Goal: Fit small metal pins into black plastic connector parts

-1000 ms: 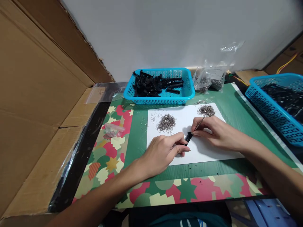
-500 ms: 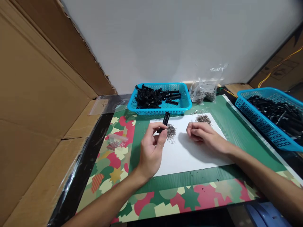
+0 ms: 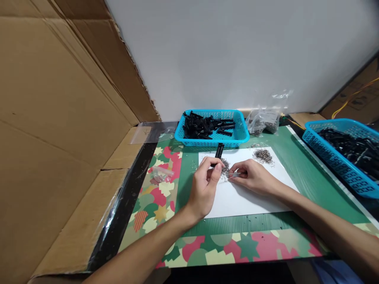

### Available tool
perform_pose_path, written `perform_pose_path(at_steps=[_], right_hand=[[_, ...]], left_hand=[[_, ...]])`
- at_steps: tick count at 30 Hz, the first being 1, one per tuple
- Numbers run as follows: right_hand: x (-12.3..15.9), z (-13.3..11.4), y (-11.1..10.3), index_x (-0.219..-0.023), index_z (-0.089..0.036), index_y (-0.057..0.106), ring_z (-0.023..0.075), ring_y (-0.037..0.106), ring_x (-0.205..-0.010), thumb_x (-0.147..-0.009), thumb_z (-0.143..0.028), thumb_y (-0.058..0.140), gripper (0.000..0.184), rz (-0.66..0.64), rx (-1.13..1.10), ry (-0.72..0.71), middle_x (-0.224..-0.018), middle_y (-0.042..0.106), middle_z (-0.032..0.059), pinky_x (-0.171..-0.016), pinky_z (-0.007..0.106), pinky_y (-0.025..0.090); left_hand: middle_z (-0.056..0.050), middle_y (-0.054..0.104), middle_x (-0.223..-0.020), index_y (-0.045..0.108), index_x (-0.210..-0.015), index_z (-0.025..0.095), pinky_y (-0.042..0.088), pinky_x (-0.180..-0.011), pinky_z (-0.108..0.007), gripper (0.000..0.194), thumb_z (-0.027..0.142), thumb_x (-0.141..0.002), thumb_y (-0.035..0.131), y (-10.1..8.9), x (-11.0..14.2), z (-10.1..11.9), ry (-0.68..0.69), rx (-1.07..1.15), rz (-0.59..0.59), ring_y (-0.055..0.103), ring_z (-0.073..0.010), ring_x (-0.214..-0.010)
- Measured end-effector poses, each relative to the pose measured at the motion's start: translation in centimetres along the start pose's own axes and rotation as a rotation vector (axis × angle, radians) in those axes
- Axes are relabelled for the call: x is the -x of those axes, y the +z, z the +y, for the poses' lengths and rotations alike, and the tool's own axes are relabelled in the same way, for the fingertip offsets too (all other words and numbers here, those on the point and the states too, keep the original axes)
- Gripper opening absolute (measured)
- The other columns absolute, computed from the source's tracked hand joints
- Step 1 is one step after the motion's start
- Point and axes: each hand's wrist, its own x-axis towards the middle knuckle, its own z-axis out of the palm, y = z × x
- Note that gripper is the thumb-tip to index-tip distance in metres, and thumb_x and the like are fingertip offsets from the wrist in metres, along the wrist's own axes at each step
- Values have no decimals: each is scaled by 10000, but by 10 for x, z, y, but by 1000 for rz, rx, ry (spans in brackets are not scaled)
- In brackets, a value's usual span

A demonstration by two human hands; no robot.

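Note:
My left hand [image 3: 205, 185] pinches a slim black plastic piece [image 3: 219, 150] between thumb and fingers. The piece stands tilted upward, with its lower end hidden by the fingers. My right hand [image 3: 251, 176] is closed close beside it, fingertips at the edge of a pile of small metal clips or springs [image 3: 226, 167]. A thin, silvery sliver [image 3: 235, 174] shows between its thumb and fingers; its exact kind is too small to make out. Both hands are above a white sheet [image 3: 237, 203].
A blue basket [image 3: 211, 142] of black pieces stands behind the hands, another blue basket [image 3: 340, 167] at right. A second metal pile [image 3: 263, 156] lies on the sheet. Clear bags [image 3: 262, 121] rest at the back. A cardboard wall [image 3: 53, 102] borders the left side.
My right hand has moved left to the nearer metal pile, and a thin silvery sliver now shows in its fingers. My left hand keeps the black piece. The whole view has shifted slightly.

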Motion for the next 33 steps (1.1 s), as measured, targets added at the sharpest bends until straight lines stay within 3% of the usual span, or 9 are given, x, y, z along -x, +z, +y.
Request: perform_pose_path(at_steps=[8,11,16,21,23,26,29,33], right_hand=[[3,2,-8,-1055,-181,797,127,335,-571,-922,-270,638,226,-4,-66,-36,-587,384,-75,-571,277,253],[5,1,-4,-1020,-180,813,125,353,-575,-940,-320,661,222,48,-74,-40,-588,423,-66,-575,274,270],[7,-2,3,-1014,-202,836,140,485,-620,-933,-336,710,201,87,-22,-7,-688,640,-4,-612,277,314],[7,-4,-5,-992,-219,816,132,504,-603,-941,-246,676,151,21,79,3,-679,644,-14,-608,268,314],[9,-3,-12,-976,-212,777,128,503,-612,-947,-209,651,129,-33,33,-35,-696,644,-17,-608,261,323],[21,-2,-18,-971,-203,708,121,470,-610,-992,-228,614,99,-79,-219,-124,-706,615,-21,-577,248,329],[36,-8,-18,-955,-202,713,115,406,-566,-1010,-274,642,115,19,-431,-204,-679,567,-21,-510,255,292],[49,-18,-11,-947,-210,753,132,467,-585,-983,-235,686,80,122,-474,-273,-727,643,23,-509,277,337]], left_hand=[[55,400,-719,646,-1024,209,305,-538,-238,265,451,-1096,565,-1,-1,4,-26,-31,-48,352,-112,-578],[54,399,-708,647,-1030,209,288,-523,-241,287,470,-1101,551,-2,-1,4,-42,-44,-47,346,-116,-568],[37,472,-753,653,-1041,212,262,-510,-254,308,497,-1101,551,-3,0,4,-71,-52,-54,342,-112,-559],[26,493,-817,649,-1025,213,263,-514,-268,300,487,-1104,555,-2,2,6,-108,-21,-71,353,-98,-563],[36,463,-782,645,-1028,220,244,-508,-270,289,483,-1107,555,-2,3,6,-140,-8,-97,325,-97,-552],[58,375,-701,643,-1033,228,203,-496,-268,267,485,-1089,596,-4,4,6,-196,21,-127,277,-103,-542],[74,317,-663,652,-1077,227,178,-493,-255,294,520,-1060,635,-5,3,8,-293,139,-217,236,-104,-539],[61,397,-669,661,-1060,207,233,-506,-235,411,605,-977,719,-1,1,11,-445,349,-426,290,-100,-554]])
